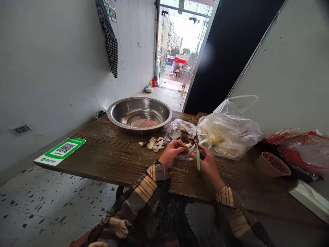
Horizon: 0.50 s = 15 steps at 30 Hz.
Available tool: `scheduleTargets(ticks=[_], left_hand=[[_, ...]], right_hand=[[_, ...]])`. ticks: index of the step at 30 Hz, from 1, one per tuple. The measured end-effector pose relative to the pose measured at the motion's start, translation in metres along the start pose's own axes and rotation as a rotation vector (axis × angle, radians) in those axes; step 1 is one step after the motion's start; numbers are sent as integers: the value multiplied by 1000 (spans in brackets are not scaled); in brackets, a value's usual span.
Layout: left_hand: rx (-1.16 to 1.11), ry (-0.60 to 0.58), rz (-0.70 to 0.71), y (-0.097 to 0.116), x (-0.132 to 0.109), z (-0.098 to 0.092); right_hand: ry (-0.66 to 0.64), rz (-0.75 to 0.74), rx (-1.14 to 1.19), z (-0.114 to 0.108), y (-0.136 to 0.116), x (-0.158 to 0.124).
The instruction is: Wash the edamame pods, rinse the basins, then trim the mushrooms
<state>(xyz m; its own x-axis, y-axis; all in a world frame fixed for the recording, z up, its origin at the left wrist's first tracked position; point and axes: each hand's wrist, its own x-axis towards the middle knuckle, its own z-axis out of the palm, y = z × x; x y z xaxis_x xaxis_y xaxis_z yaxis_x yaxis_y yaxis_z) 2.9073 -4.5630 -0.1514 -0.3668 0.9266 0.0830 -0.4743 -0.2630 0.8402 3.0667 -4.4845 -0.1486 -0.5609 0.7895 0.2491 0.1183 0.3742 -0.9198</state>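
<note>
The fingers of the left hand pinch closed on one mushroom, seemingly to steady it beside one green-handled knife, which the right hand grips with curled fingers, tip toward 12 o'clock, likely for control. Around them the desk bears one basin at 10, one mushroom pile, too overlapped to count, at 9, and one mushroom bag at 12, apparently for easy reach.

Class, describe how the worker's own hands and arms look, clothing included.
The left hand and right hand are bare, without visible markings. The left sleeve and right sleeve are long, loose plaid in tan-yellow and black.
</note>
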Motion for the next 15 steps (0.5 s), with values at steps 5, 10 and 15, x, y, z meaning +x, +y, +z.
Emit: scheduleTargets(ticks=[5, 10, 15], left_hand=[[63, 24, 17, 3, -1, 4], [108, 55, 49, 3, 0, 6], [169, 126, 64, 1, 1, 5]], right_hand=[[11, -44, -18, 18, -1, 15], [24, -98, -119, 16, 2, 22], [-14, -182, -237, 11, -5, 18]])
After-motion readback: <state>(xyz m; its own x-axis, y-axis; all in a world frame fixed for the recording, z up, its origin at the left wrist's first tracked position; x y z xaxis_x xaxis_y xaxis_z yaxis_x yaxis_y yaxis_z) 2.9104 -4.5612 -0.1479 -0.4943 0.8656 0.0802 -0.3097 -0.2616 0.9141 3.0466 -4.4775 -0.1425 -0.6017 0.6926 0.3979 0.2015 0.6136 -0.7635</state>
